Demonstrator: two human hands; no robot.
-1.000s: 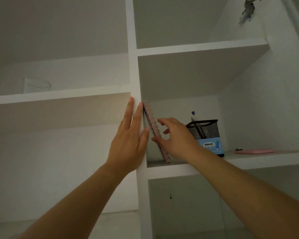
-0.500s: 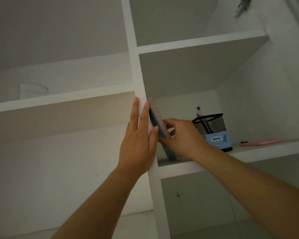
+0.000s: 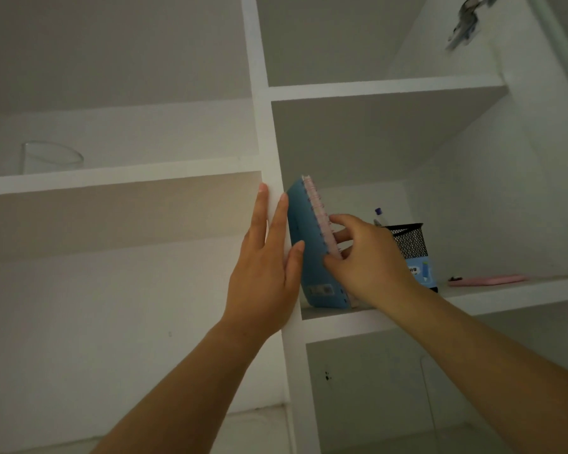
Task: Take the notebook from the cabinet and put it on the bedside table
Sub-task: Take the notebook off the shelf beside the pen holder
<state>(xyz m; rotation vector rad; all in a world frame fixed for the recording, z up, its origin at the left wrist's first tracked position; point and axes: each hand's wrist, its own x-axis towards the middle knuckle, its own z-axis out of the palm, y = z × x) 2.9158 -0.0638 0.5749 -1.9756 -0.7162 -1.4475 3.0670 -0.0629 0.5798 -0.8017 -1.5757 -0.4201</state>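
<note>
- Head view: the right hand [image 3: 371, 257] pinched the spiral edge of the blue notebook [image 3: 304, 253], which stood tilted on the cabinet shelf [image 3: 358, 317], its lower end resting on the board just below that hand.
- The left hand [image 3: 264, 270] lay flat and open against the cabinet divider [image 3: 276, 178], grasping nothing, its thumb touching the notebook's cover.
- Risk, as a judgement: the grip sat on the thin bound edge alone; the cover could slip free and the notebook topple off the shelf lip.
- A wide pull to the right of the hand might have knocked the mesh pen holder [image 3: 410, 244] just behind it.
- Hidden: the right fingertips behind the notebook, the bedside table, and the holder's lower front. Dim light blurred the cover's label.
</note>
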